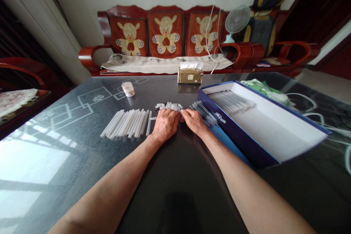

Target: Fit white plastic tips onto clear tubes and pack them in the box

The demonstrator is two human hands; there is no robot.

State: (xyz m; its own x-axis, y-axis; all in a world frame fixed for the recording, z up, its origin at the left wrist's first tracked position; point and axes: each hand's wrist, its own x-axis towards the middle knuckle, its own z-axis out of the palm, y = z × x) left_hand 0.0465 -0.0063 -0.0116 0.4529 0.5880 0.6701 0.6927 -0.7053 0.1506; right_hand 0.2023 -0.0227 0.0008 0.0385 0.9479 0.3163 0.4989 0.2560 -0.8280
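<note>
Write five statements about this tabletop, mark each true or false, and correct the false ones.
1. Translucent white plastic tubes lie left of the left hand. True.
2. The hands are far apart. False: the right hand is close beside the left.
3. An open blue cardboard box with a white interior is right of the right hand. True.
4. A small white patterned cup stands beyond the tubes. True.
5. That cup is inside the box. False: it stands on the dark glossy table.
</note>
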